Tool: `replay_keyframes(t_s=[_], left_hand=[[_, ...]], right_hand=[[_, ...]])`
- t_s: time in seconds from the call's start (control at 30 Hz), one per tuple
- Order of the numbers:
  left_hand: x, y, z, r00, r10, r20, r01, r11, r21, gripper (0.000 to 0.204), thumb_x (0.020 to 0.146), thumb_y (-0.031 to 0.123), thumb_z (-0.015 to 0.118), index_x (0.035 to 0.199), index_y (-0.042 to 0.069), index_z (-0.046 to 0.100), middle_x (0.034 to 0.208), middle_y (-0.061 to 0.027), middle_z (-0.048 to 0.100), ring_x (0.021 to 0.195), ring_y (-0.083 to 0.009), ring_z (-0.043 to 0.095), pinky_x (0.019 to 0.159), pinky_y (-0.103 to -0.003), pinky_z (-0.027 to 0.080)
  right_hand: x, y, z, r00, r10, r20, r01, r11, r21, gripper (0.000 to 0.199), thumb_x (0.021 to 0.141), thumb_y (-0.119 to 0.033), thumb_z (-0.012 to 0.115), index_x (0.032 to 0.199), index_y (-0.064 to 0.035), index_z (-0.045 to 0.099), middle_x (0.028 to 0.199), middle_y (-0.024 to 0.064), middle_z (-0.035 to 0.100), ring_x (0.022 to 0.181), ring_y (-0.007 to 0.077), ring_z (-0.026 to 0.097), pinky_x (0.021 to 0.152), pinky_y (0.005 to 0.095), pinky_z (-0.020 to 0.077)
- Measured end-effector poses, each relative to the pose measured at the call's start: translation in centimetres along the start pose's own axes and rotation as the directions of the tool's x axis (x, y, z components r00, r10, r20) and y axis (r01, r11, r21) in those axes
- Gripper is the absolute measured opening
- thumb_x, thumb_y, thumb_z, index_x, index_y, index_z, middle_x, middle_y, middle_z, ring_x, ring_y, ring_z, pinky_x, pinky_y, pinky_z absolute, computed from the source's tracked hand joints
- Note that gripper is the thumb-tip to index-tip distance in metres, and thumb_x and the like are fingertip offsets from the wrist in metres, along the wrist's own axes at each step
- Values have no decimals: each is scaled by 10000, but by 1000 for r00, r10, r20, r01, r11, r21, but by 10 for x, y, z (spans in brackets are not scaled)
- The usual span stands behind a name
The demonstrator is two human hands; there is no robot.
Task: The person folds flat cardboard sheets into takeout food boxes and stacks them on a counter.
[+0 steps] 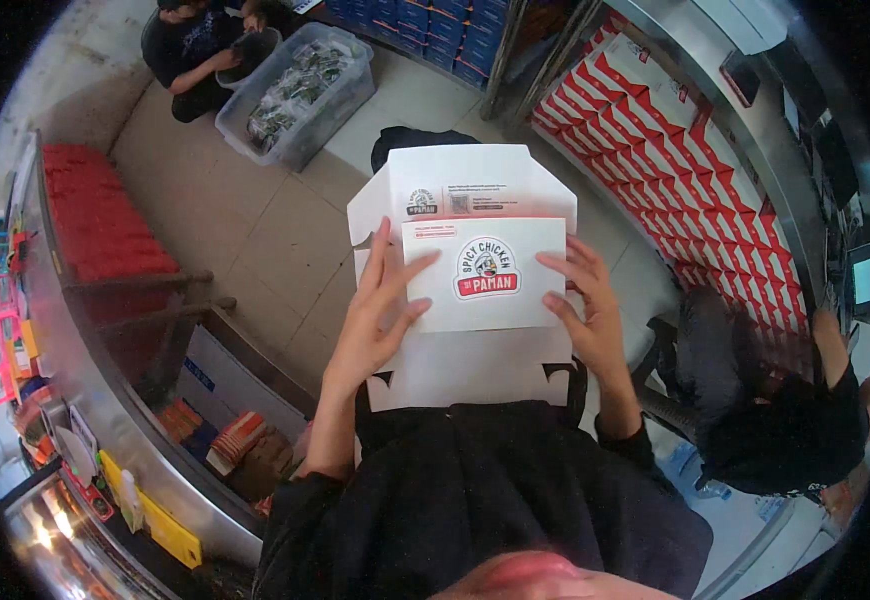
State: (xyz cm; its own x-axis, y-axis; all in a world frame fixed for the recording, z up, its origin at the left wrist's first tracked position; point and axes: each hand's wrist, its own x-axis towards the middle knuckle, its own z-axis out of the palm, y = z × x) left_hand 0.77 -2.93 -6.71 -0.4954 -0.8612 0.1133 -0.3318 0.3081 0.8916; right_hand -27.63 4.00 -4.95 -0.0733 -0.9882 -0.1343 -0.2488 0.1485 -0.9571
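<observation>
A white cardboard box (485, 372), partly folded, lies over my lap with its flaps spread out. Its middle panel (437, 302) stands up toward me and bears a red and black printed emblem. At the panel's left edge my left hand (380, 305) holds the box, thumb and a finger on the front and another finger reaching up beside the back flap. My right hand (590, 305) grips the opposite edge with bent fingers and thumb. Both hands' remaining fingers are partly hidden by the cardboard.
Stacked red and white boxes (655, 170) line the right side. A person (775, 430) sits at the right; another person (195, 55) sits at the far left beside a clear plastic tub (340, 110) of small packets. A metal counter (130, 400) curves along the left, before red stacks (105, 215).
</observation>
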Motion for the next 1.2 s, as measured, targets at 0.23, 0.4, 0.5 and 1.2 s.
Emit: replay_keyframes(t_s=[0.23, 0.4, 0.5, 1.2], left_hand=[[44, 43, 5, 929, 43, 366, -240, 825, 512, 1121, 512, 367, 892, 1484, 258, 345, 1564, -199, 174, 1456, -432, 95, 1134, -658, 78], [39, 34, 17, 954, 3, 301, -203, 745, 635, 1068, 523, 332, 891, 1459, 310, 379, 1498, -201, 277, 1392, -410, 271, 1097, -661, 191], [38, 14, 23, 971, 114, 211, -214, 807, 550, 968, 560, 290, 877, 1424, 288, 441, 1494, -200, 289, 1385, -412, 285, 1060, -639, 270], [64, 97, 136, 954, 40, 296, -147, 925, 351, 866, 707, 349, 823, 1455, 282, 390, 1552, -283, 32, 1417, -530, -4, 985, -807, 79]], right_hand=[[35, -56, 4, 883, -171, 437, 466, 430, -773, 1223, 515, -423, 883, 1505, -82, 252, 1453, 202, 335, 1386, 381, 278, 1127, 599, 194], [52, -46, 17, 860, -21, 509, 493, 288, -821, 1276, 507, -454, 874, 1507, -31, 202, 1464, 190, 325, 1423, 378, 235, 1133, 631, 130], [49, -19, 19, 841, -268, 470, 539, 338, -771, 1208, 568, -469, 842, 1506, -40, 213, 1480, 202, 307, 1417, 381, 248, 1130, 642, 122], [95, 88, -90, 825, 348, -445, 193, 566, 801, 762, 864, -270, 718, 1444, -99, 254, 1263, 140, 530, 1114, 256, 564, 826, 416, 539]])
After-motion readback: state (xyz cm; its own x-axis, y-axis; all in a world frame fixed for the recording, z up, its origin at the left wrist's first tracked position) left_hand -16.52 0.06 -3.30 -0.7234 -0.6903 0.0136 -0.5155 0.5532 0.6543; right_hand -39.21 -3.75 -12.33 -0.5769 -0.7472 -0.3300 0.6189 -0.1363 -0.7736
